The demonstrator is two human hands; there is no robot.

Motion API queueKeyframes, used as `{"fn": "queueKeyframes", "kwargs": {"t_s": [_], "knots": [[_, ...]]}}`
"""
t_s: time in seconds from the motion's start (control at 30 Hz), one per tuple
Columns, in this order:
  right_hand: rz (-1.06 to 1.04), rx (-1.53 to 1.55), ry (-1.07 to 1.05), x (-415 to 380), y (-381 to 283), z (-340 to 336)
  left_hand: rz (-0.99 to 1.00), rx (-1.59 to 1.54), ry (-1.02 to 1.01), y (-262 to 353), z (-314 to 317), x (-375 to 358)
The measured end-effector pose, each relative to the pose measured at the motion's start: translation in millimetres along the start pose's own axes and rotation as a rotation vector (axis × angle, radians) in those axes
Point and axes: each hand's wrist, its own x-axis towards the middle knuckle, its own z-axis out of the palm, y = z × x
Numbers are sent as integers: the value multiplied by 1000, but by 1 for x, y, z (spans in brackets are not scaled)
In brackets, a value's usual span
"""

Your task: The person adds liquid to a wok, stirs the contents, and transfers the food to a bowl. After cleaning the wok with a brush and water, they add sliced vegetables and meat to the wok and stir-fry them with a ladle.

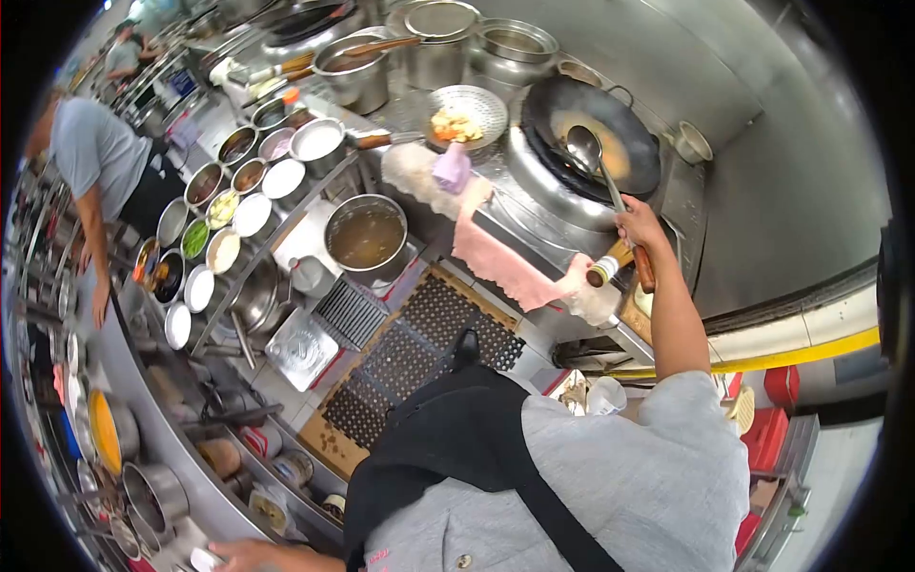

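Note:
My right hand [640, 229] is wrapped round the handle of a metal ladle [583, 148], whose bowl is over a black wok [538, 114] with cloudy liquid in it. Below that hand lie a bamboo brush [610, 264] and a wooden handle. Left of the wok, a perforated strainer [477, 103] holds orange and yellow food pieces. At the bottom left edge my left hand [233, 555] has its fingers on a small white object [205, 560], near a steel counter. What that object is cannot be made out.
Bowls of ingredients [221, 208] stand in rows at the left, beside a pot of brown liquid [366, 234]. A pink cloth [496, 255] hangs over the stove edge. Another person [100, 153] leans on the left counter [143, 400]. A black mat [410, 357] covers part of the floor.

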Motion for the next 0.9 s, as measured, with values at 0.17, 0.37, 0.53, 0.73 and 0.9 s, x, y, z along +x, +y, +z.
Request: {"fn": "queueKeyframes", "kwargs": {"t_s": [0.17, 0.37, 0.53, 0.73, 0.9], "knots": [[64, 110, 195, 47, 38, -25, -237, -482, -649, 191, 65, -95], [4, -7, 413, 64, 78, -42, -261, -967, -1245, 405, 82, -173], [39, 508, 145, 52, 81, -58, -15, -1260, -1530, 561, 38, -233], [-12, 115, 289, 53, 92, -41, 494, -1463, -1730, 697, -36, -265], [61, 686, 74, 30, 72, -49, 913, -1793, -1606, 793, -82, -291]]}}
